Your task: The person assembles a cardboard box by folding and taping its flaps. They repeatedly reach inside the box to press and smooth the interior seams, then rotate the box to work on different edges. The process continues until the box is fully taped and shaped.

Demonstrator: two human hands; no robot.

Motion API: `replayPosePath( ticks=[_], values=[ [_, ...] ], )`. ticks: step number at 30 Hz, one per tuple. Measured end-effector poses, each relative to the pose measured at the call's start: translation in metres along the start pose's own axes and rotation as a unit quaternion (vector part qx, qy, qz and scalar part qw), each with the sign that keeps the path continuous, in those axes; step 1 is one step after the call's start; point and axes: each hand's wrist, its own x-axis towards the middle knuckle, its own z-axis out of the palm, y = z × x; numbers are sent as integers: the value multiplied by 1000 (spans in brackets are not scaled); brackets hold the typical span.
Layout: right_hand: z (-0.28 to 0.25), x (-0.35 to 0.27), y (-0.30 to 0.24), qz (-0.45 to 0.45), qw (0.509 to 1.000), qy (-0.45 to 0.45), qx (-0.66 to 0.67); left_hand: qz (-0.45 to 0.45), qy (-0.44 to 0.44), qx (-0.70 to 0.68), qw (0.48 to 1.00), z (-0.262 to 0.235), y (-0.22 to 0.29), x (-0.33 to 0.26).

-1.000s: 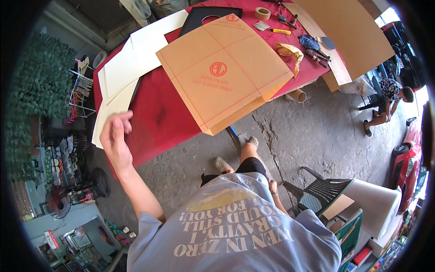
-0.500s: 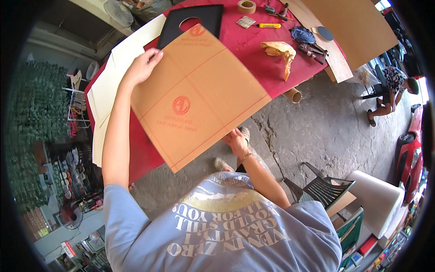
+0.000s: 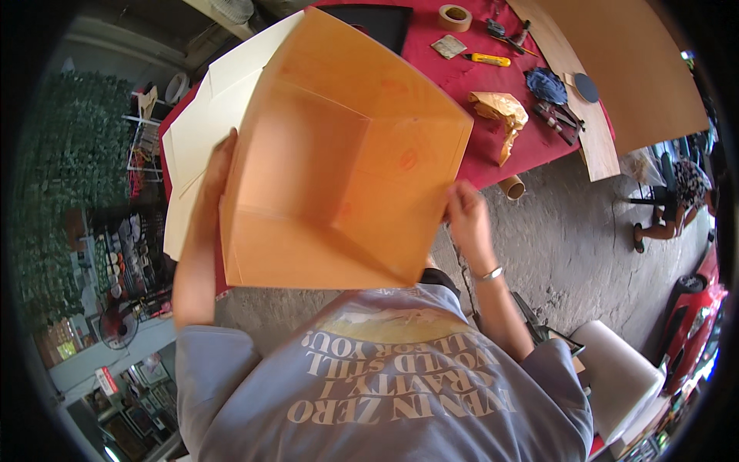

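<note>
A large square box covered in brown paper is held up in front of me, its hollow inside turned toward me. Along its left wall rests my left hand, with most of the fingers hidden behind the box. My right hand pinches the box's right edge, its fingers slightly blurred. Behind the box, a black panel lies partly covered on the red-clothed table. Cream sheets are spread at the table's left side.
On the table are a tape roll, a yellow cutter, crumpled brown paper, a blue cloth and a wooden board. A cardboard tube pokes out below. A large white roll stands right; another person sits beyond.
The box has turned over from its flat printed face, so its hollow inside now shows. My right hand has moved up and right along with its edge; my left hand has dropped lower.
</note>
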Motion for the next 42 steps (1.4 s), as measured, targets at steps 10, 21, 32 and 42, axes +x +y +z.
replayPosePath(
  ticks=[10,21,32,42],
  values=[
    [-9,121,-146,-227,882,-112,-397,-66,153,-378,911,217,-146,-93],
    [48,175,-139,-191,819,-94,-533,-129,-69,-55,988,195,-187,-53],
    [174,144,-95,-70,715,-345,-604,-47,-10,-148,988,132,-200,-73],
    [189,245,96,-87,803,-37,-588,157,17,-309,938,104,-73,-132]
  ],
)
